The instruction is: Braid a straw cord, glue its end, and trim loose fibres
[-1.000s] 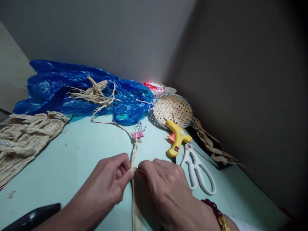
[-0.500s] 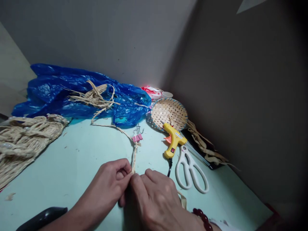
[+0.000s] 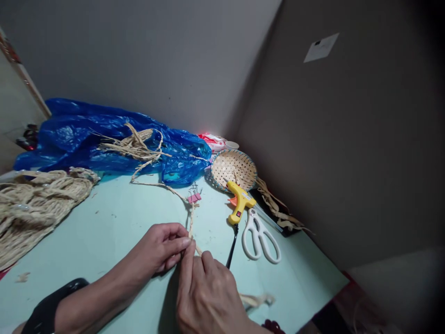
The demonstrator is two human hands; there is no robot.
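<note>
A thin braided raffia cord (image 3: 191,221) runs from pink binder clips (image 3: 194,198) on the table down to my hands. My left hand (image 3: 167,246) pinches the cord's near end between thumb and forefinger. Right against it, my right hand (image 3: 208,287) is closed on the raffia strands just below that pinch; one strand shows above its knuckles. A loose raffia tail (image 3: 257,300) sticks out to the right of the right hand. Beyond the clips, the cord continues up to a raffia bundle (image 3: 134,144) on a blue plastic bag (image 3: 79,125).
Right of my hands lie white-handled scissors (image 3: 260,239) and a yellow glue gun (image 3: 239,202) with a black cable. The glue gun leans on a woven basket (image 3: 225,162). A large woven raffia piece (image 3: 41,204) covers the table's left side. Walls stand behind and at right.
The view has shifted slightly, showing more of the right side. My right hand has moved a little left and lower, with its fingertips still at the left hand's pinch.
</note>
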